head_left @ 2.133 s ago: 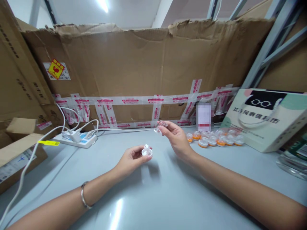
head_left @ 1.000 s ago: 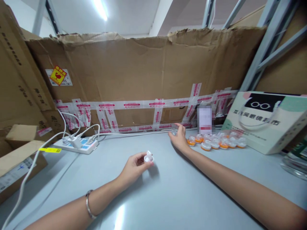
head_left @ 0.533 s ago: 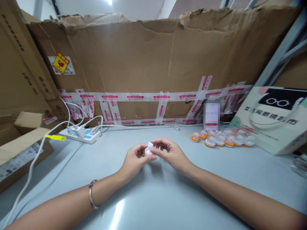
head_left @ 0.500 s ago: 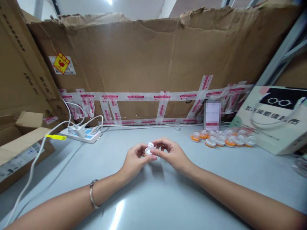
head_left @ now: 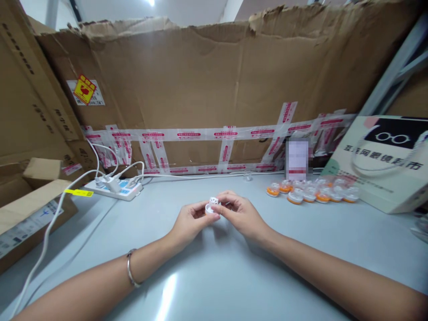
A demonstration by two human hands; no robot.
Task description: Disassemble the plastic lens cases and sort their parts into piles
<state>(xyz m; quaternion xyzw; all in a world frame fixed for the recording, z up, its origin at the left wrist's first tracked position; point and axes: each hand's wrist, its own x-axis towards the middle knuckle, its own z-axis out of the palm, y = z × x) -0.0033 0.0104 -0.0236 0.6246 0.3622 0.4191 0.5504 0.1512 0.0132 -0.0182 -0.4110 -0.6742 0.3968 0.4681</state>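
Over the middle of the grey table, both hands meet around a small white round plastic piece. My left hand pinches it from the left with thumb and fingers. My right hand closes its fingertips on the same piece from the right. A small clear cap lies alone by the cardboard wall. Several little clear pieces with orange bases stand in a cluster at the back right.
A taped cardboard wall closes the back. A white power strip with plugs and cables lies at the back left, beside cardboard boxes. A printed paper bag lies on the right.
My right hand set a clear cap down by the cardboard wall, then came back to the white piece in my left hand. Since half a second ago both hands stay closed on it.
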